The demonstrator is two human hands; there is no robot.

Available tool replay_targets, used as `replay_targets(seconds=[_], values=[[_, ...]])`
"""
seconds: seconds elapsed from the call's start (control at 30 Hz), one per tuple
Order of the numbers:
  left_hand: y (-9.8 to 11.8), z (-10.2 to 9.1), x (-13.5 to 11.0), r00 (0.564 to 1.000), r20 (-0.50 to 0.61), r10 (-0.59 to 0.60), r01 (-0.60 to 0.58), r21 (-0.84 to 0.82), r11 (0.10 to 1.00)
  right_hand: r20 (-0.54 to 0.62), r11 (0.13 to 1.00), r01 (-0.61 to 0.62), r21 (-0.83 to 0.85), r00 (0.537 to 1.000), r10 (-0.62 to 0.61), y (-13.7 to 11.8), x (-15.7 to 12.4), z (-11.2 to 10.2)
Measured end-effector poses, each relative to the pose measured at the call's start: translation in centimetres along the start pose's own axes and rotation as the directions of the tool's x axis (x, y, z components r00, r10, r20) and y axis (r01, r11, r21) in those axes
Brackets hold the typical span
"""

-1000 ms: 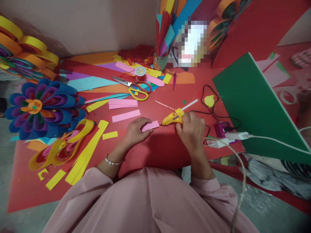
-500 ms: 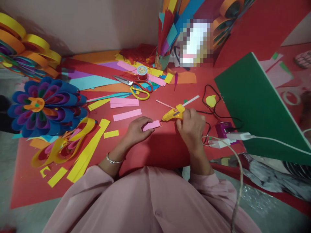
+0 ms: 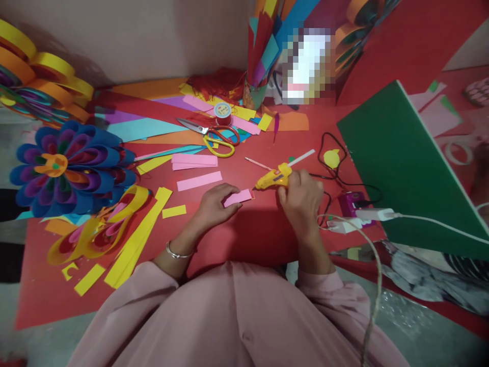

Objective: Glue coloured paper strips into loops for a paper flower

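My left hand [image 3: 217, 204] pinches a short pink paper strip [image 3: 237, 198] between thumb and fingers, low over the red tabletop. A small reddish edge shows at the strip's right end. My right hand [image 3: 303, 201] is wrapped round a yellow glue gun [image 3: 273, 177], with a white glue stick [image 3: 301, 158] poking out of its back. The gun's nozzle points left and sits at the strip's right end; whether it touches is too small to tell. Behind the gun lies a thin pink pencil-like stick [image 3: 257, 163]. Another pink strip [image 3: 199, 181] lies beyond my left hand.
Scissors [image 3: 219, 137] and a thread spool [image 3: 223, 113] lie at the back among coloured strips. At left stand a blue-purple paper flower [image 3: 76, 171] and yellow strips [image 3: 137, 239]. A green board [image 3: 412, 178], a purple power socket [image 3: 351, 203] and cords are at right.
Both hands, the pink strip and the glue gun stay almost in place. The view has shifted very slightly, and more of a dark shape shows at the left edge.
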State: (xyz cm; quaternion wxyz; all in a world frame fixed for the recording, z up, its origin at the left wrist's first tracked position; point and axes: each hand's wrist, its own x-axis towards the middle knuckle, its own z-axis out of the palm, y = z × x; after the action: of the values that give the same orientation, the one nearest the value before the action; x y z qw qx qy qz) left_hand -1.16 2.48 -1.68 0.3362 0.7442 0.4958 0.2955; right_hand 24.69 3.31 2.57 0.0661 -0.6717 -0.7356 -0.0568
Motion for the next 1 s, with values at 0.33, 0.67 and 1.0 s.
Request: replay_targets(seconds=[0.33,0.67,1.0], values=[[-0.1,0.1,0.0,1.000,-0.012,0.000,0.000,0.000,1.000,-0.015,0.999,-0.007,0.053,1.000,0.008,0.8,-1.0,0.7],[0.0,0.2,0.0,1.000,-0.029,-0.010,0.010,0.000,1.000,0.006,0.980,-0.135,0.148,0.991,0.136,3.7,3.2,2.6],[-0.2,0.6,-0.2,0.996,-0.048,0.079,-0.076,0.063,0.995,-0.172,0.912,-0.014,0.409,0.981,0.092,0.0,-0.9,1.9]])
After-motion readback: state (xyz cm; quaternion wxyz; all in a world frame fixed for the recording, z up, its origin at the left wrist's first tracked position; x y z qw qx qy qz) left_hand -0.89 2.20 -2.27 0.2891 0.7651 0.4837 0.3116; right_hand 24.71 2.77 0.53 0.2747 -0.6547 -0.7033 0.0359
